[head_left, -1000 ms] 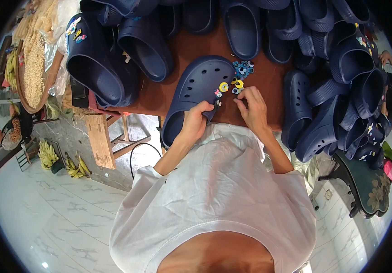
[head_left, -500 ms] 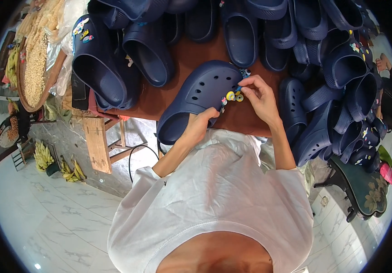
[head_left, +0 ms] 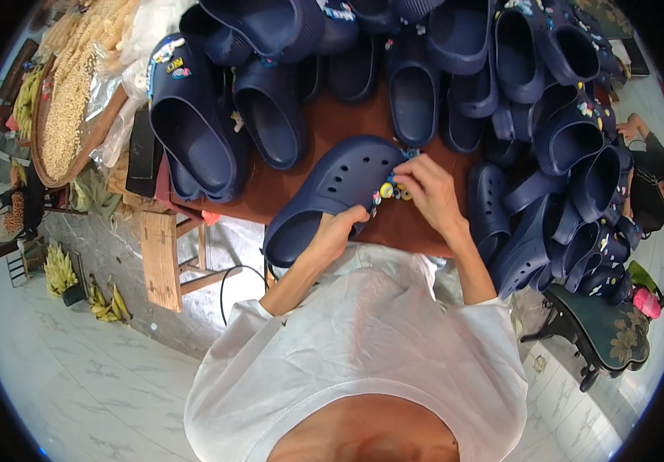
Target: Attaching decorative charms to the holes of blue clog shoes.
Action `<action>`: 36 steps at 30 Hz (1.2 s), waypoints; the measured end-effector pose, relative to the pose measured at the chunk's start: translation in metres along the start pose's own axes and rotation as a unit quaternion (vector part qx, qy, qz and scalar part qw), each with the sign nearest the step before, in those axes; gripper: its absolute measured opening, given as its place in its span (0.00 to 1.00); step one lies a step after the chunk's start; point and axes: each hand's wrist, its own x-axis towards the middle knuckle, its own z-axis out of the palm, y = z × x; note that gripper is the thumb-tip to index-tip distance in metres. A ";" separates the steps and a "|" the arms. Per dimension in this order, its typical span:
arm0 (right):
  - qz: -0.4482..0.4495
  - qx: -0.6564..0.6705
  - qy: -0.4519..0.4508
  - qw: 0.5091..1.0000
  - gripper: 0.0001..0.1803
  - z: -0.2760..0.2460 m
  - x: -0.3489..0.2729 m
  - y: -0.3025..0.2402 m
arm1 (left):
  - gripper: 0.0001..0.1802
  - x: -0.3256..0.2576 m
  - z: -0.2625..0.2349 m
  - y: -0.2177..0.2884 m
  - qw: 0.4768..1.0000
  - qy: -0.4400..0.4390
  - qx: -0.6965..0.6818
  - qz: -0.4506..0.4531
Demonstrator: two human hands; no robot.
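Note:
A navy blue clog (head_left: 324,181) with round vent holes lies tilted on the brown tabletop in front of me, toe pointing away to the right. My left hand (head_left: 339,235) grips it by the side near the foot opening, thumb on top. Small colourful shoe charms (head_left: 386,190), yellow, white and blue, line the clog's right side. My right hand (head_left: 429,191) is at that side near the toe, fingertips pinched together on a charm there. The fingers mostly cover what they pinch.
Many navy clogs (head_left: 270,115) crowd the table's far side, with a heap (head_left: 570,138) on the right. The brown tabletop (head_left: 339,119) shows between them. At left are a wooden stool (head_left: 161,258) and a tray of pale grains (head_left: 66,115); a dark stool (head_left: 609,327) stands at lower right.
The view has shifted, so the table sits lower in the picture. My right hand's fingers have curled further over the charms near the toe; my left hand keeps its hold on the clog.

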 end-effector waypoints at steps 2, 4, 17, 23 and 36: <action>-0.019 -0.018 0.004 1.000 0.07 0.002 0.002 -0.006 | 0.13 0.003 -0.002 0.001 1.000 -0.004 0.012 -0.006; -0.019 -0.016 0.006 1.000 0.07 0.005 0.002 -0.009 | 0.17 0.003 -0.004 0.002 1.000 -0.004 0.005 0.003; 0.070 0.000 -0.083 0.994 0.28 -0.001 -0.006 -0.014 | 0.21 -0.014 -0.013 -0.011 0.995 -0.018 0.094 0.017; 0.034 0.004 -0.112 0.993 0.32 -0.004 -0.004 -0.019 | 0.20 -0.018 -0.018 -0.012 0.998 -0.038 0.035 0.042; 0.145 0.280 -0.130 0.940 0.32 0.002 -0.045 0.001 | 0.15 -0.045 -0.016 -0.038 0.995 -0.020 -0.094 -0.032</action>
